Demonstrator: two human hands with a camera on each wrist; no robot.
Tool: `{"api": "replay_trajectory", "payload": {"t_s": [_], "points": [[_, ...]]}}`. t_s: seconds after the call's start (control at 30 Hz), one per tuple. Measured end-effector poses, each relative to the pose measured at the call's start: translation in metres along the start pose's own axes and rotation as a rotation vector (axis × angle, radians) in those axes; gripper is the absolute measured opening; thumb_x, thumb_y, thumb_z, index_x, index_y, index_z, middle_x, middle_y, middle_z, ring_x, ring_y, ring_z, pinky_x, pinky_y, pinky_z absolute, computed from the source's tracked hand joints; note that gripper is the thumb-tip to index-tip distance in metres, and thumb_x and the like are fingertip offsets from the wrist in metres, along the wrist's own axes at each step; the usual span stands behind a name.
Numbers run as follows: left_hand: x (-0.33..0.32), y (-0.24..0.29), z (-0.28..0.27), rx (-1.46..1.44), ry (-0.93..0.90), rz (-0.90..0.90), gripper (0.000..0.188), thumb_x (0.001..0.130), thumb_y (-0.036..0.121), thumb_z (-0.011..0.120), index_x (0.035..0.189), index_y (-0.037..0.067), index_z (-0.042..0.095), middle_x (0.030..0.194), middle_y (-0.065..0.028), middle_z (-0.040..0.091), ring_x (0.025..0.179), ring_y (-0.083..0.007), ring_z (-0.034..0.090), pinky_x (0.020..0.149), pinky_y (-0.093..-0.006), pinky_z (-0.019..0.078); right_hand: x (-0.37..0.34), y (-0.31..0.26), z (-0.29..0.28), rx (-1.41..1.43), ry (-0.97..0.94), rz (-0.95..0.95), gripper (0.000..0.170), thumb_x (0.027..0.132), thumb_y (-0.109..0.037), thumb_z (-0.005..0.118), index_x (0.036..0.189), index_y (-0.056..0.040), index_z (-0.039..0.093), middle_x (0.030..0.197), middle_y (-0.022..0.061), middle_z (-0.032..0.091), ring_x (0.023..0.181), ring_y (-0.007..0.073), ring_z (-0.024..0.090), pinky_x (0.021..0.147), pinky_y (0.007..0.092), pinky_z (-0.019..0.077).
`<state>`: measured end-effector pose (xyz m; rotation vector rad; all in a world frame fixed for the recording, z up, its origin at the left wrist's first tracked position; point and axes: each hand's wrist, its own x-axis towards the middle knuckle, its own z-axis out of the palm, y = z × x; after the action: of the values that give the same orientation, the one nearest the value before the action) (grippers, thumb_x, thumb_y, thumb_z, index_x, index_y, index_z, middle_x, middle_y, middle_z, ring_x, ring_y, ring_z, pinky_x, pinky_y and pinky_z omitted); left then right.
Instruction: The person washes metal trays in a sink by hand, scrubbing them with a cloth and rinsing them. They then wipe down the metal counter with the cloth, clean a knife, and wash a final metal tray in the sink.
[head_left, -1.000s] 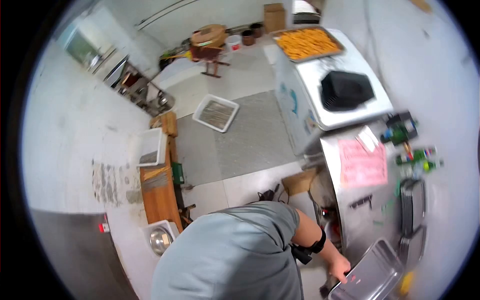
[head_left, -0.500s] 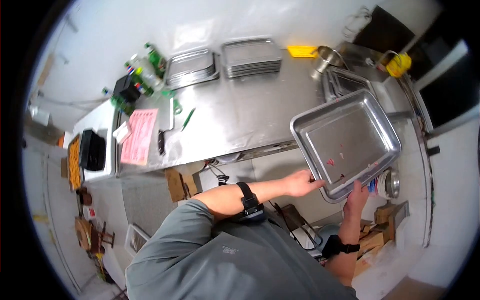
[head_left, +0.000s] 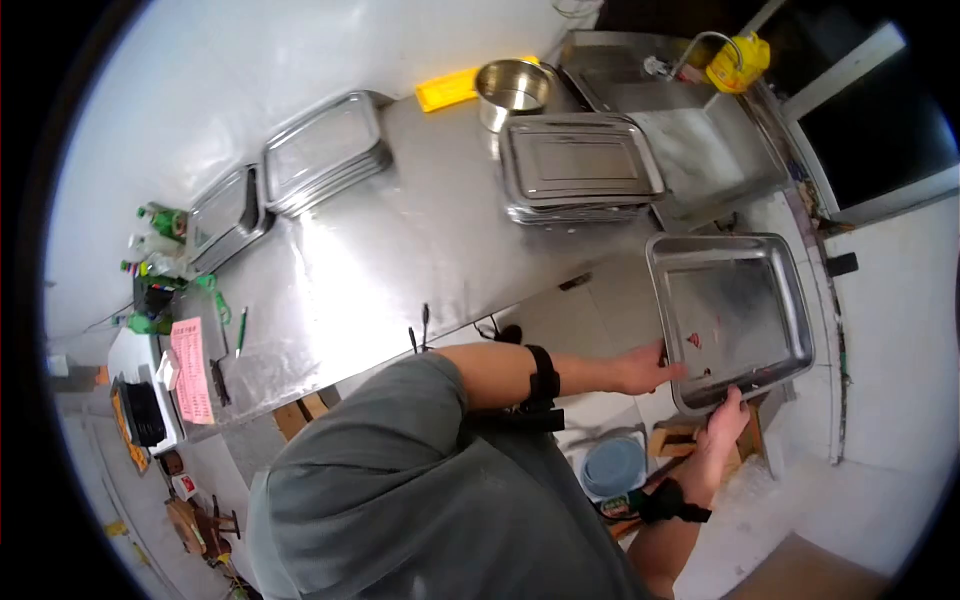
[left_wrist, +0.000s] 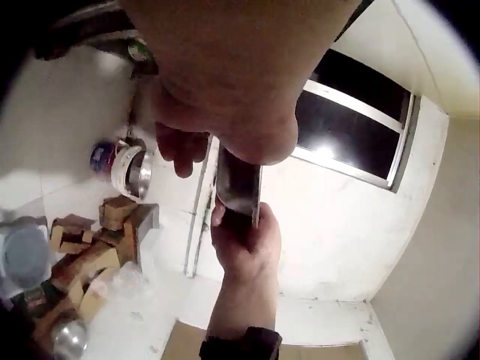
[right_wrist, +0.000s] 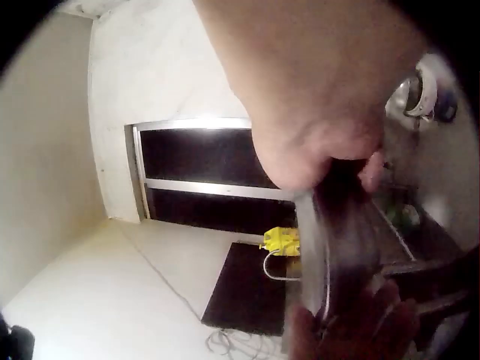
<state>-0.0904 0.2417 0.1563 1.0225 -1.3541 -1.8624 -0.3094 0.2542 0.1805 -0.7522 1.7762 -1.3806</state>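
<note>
A rectangular metal tray (head_left: 728, 290) with small red scraps on its bottom hangs in front of me, beyond the counter's front edge. My left hand (head_left: 645, 371) grips its near left corner, thumb over the rim. Along the near side, my right hand (head_left: 724, 424) holds the rim with the thumb on top. In the left wrist view, the tray's side (left_wrist: 239, 184) runs between my left hand (left_wrist: 225, 97) and my right hand (left_wrist: 247, 244). The right wrist view shows my right hand (right_wrist: 322, 127) at the rim, with left-hand fingers (right_wrist: 382, 319) beneath.
A stack of metal trays (head_left: 580, 165) stands on the steel counter (head_left: 420, 240) beside the sink (head_left: 700, 150). More tray stacks (head_left: 322, 150) line the wall. A metal pot (head_left: 512, 92) and yellow tray (head_left: 446, 90) sit behind. Cardboard (head_left: 745, 445) and a blue-grey lid (head_left: 614, 466) lie below.
My view has swung right, from the freezer side toward the sink. One hand showed on the tray at first; both hold it now. The tray has moved past the counter's tray stack.
</note>
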Motion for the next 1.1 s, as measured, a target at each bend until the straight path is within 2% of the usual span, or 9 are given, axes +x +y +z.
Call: {"api": "replay_trajectory", "payload": {"t_s": [0.13, 0.2, 0.33, 0.57, 0.63, 0.77, 0.8, 1.0, 1.1], "points": [[0.094, 0.007, 0.013, -0.137, -0.014, 0.027, 0.071, 0.090, 0.045, 0.056, 0.133, -0.006, 0.032, 0.109, -0.0210, 0.058, 0.091, -0.0238, 0.061, 0.077, -0.0353, 0.0495, 0.080, -0.023, -0.001, 0.076, -0.079, -0.009, 0.037, 0.088, -0.015, 0.051, 0.113, 0.0133, 0.050, 0.109, 0.0169, 0.058, 0.096, 0.0248, 0.058, 0.085, 0.0352, 0.0456], [0.141, 0.002, 0.022, -0.181, 0.181, 0.296, 0.067, 0.089, 0.036, 0.059, 0.133, -0.005, 0.030, 0.114, -0.0214, 0.057, 0.101, -0.0286, 0.058, 0.087, -0.0366, 0.0461, 0.112, -0.035, 0.010, 0.063, -0.050, 0.001, 0.034, 0.089, -0.016, 0.050, 0.108, 0.0124, 0.052, 0.102, 0.0163, 0.061, 0.089, 0.0248, 0.061, 0.080, 0.0355, 0.0480], [0.198, 0.050, -0.004, -0.087, 0.224, 0.155, 0.062, 0.088, 0.027, 0.058, 0.133, -0.005, 0.031, 0.114, -0.0204, 0.057, 0.107, -0.0308, 0.055, 0.094, -0.0368, 0.0423, 0.176, -0.066, 0.044, 0.034, -0.065, 0.073, 0.039, 0.091, -0.019, 0.052, 0.114, 0.0122, 0.049, 0.107, 0.0162, 0.060, 0.094, 0.0253, 0.061, 0.083, 0.0371, 0.0491], [0.347, 0.063, -0.073, -0.096, 0.694, 0.155, 0.049, 0.085, 0.025, 0.057, 0.121, -0.007, 0.048, 0.106, -0.0169, 0.061, 0.094, -0.0227, 0.058, 0.084, -0.0361, 0.0469, 0.352, -0.072, 0.130, -0.088, -0.452, 0.127, 0.039, 0.094, -0.030, 0.055, 0.108, 0.0068, 0.055, 0.099, 0.0130, 0.062, 0.089, 0.0218, 0.062, 0.079, 0.0350, 0.0490], [0.355, 0.102, -0.095, -0.130, 0.809, 0.011, 0.044, 0.082, 0.026, 0.056, 0.113, -0.005, 0.056, 0.097, -0.0235, 0.064, 0.093, -0.0330, 0.063, 0.082, -0.0399, 0.0483, 0.402, -0.072, 0.135, -0.277, -0.588, 0.127, 0.038, 0.094, -0.031, 0.055, 0.106, 0.0050, 0.058, 0.096, 0.0115, 0.063, 0.088, 0.0203, 0.061, 0.078, 0.0339, 0.0481], [0.375, 0.143, -0.119, -0.228, 0.947, -0.026, 0.040, 0.084, 0.027, 0.055, 0.109, -0.005, 0.054, 0.077, -0.0084, 0.056, 0.064, -0.0156, 0.053, 0.055, -0.0319, 0.0448, 0.489, -0.082, 0.171, -0.456, -0.933, -0.210, 0.035, 0.092, -0.029, 0.058, 0.109, 0.0022, 0.061, 0.092, 0.0093, 0.064, 0.085, 0.0186, 0.061, 0.080, 0.0311, 0.0465], [0.372, 0.162, -0.124, -0.130, 0.971, -0.254, 0.041, 0.082, 0.026, 0.055, 0.112, -0.001, 0.058, 0.070, -0.0098, 0.059, 0.065, -0.0177, 0.057, 0.058, -0.0333, 0.0459, 0.508, -0.087, 0.181, -0.622, -0.983, -0.349, 0.036, 0.091, -0.028, 0.059, 0.110, 0.0024, 0.060, 0.094, 0.0109, 0.065, 0.086, 0.0198, 0.061, 0.081, 0.0309, 0.0466], [0.391, 0.140, -0.180, 0.114, 1.229, -0.109, 0.056, 0.082, 0.024, 0.056, 0.124, -0.007, 0.037, 0.095, -0.0254, 0.064, 0.090, -0.0322, 0.064, 0.084, -0.0368, 0.0470, 0.593, -0.095, 0.272, -1.003, -1.222, -0.541, 0.036, 0.090, -0.026, 0.059, 0.114, 0.0014, 0.059, 0.100, 0.0165, 0.066, 0.092, 0.0275, 0.063, 0.082, 0.0337, 0.0472], [0.380, 0.154, -0.189, 0.280, 1.281, -0.109, 0.055, 0.082, 0.022, 0.059, 0.120, -0.007, 0.033, 0.092, -0.0256, 0.064, 0.086, -0.0364, 0.064, 0.078, -0.0394, 0.0490, 0.619, -0.093, 0.305, -1.218, -1.384, -0.581, 0.035, 0.090, -0.027, 0.056, 0.109, 0.0014, 0.061, 0.099, 0.0189, 0.065, 0.093, 0.0335, 0.062, 0.082, 0.0376, 0.0478]]}}
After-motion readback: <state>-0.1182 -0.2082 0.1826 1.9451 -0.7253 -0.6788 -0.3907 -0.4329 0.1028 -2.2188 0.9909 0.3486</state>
